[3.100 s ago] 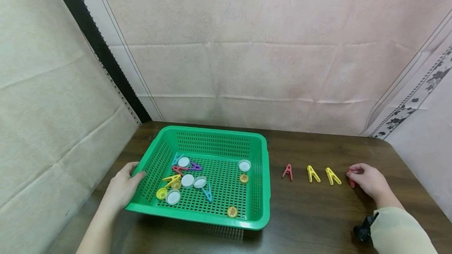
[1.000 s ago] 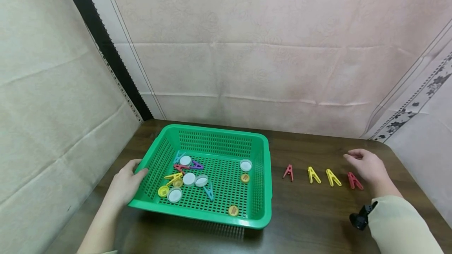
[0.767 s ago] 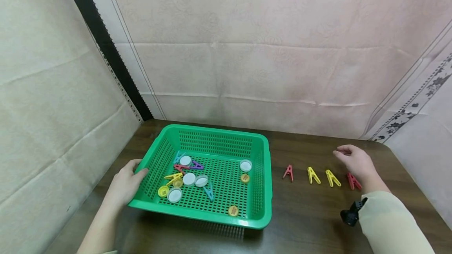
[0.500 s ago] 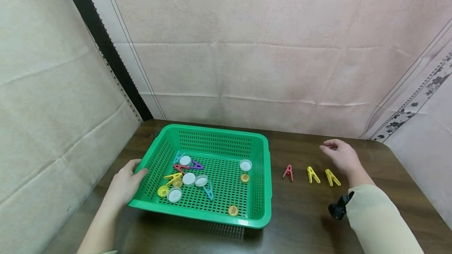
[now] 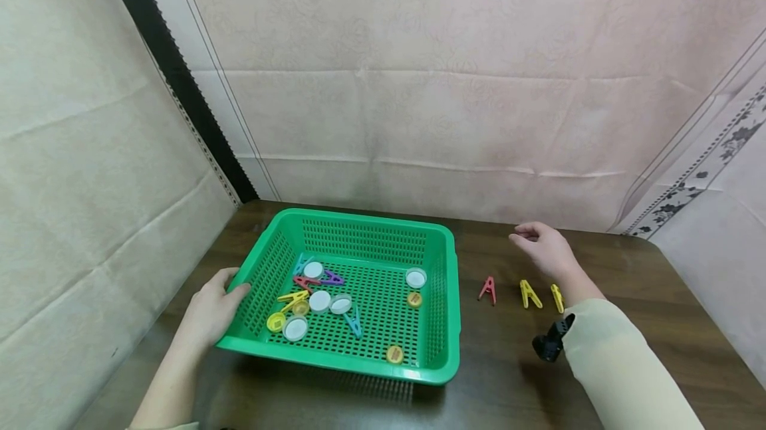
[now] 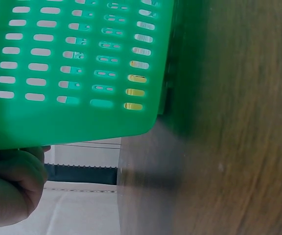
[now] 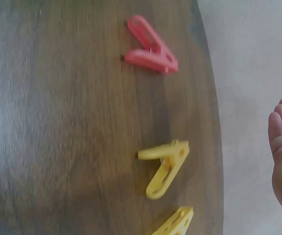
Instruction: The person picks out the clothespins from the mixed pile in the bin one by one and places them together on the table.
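My left hand grips the left rim of a green plastic basket, thumb on top; the left wrist view shows that hand at the basket's edge. Inside the basket lie several clothespins, among them a blue one and a purple one, with white lids and yellow caps. To the basket's right, a red clothespin and a yellow clothespin lie on the table. Another yellow clothespin is partly covered by my right forearm. My right hand hovers behind them, fingers loosely bent, holding nothing.
The dark wooden table ends at a light cloth backdrop behind and at both sides. A black wrist camera hangs from the right sleeve.
My right hand has let go of a red clothespin at the row's right end and moved left past the yellow ones. That red clothespin is now hidden by my arm. The left hand stays on the basket.
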### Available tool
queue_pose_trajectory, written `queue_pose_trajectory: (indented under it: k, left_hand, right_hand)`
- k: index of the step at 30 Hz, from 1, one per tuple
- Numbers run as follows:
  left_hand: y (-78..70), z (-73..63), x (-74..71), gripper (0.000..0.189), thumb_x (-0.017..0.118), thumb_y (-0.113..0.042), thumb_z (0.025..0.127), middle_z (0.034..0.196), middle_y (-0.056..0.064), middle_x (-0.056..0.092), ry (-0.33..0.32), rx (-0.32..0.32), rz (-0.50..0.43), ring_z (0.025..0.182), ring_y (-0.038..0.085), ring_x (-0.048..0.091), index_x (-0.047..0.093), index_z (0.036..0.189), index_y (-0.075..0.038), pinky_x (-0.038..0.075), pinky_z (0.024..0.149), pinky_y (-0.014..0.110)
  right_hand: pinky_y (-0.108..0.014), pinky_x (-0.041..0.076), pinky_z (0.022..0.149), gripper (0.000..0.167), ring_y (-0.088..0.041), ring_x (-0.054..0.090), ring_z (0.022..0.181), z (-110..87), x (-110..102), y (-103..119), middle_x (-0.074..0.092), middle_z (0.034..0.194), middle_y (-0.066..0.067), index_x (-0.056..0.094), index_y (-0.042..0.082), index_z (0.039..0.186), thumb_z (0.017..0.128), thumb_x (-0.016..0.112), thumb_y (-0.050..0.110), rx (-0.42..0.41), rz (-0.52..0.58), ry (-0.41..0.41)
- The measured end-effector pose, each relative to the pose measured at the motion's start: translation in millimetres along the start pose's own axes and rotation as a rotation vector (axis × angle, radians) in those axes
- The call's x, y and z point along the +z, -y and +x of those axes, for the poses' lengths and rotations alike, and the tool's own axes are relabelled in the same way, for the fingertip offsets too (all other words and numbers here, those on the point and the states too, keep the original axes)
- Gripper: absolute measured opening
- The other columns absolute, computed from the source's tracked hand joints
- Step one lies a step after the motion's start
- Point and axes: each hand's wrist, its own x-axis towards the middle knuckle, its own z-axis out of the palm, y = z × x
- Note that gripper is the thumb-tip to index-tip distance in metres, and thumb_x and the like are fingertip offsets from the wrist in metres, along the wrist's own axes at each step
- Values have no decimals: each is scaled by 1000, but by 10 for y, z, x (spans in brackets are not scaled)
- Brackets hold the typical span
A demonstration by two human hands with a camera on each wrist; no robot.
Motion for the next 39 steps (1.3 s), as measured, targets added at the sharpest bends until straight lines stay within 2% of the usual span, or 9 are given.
queue_pose_trajectory:
  k: [6,18,39]
  left_hand:
    - [-14,-3,-3,60,41,-42,97,121,22,51,-1,3,2,83,26,53,34,140,0,40,62,33]
    - [-32,-11,-4,60,41,-41,98,120,23,52,0,6,-7,79,25,53,34,141,0,40,61,33]
    - [-22,-26,2,58,42,-39,98,119,23,52,0,6,-8,77,24,53,34,140,0,41,60,33]
  right_hand:
    - [-51,42,89,52,-36,51,110,72,46,167,55,120,-22,54,-1,124,95,52,41,-33,17,5]
    - [-47,44,86,49,-31,52,105,150,208,489,57,116,-16,55,4,122,92,57,42,-86,91,74]
    - [-38,47,79,37,-22,54,95,243,423,1143,61,105,-7,61,8,117,90,62,34,-214,125,146]
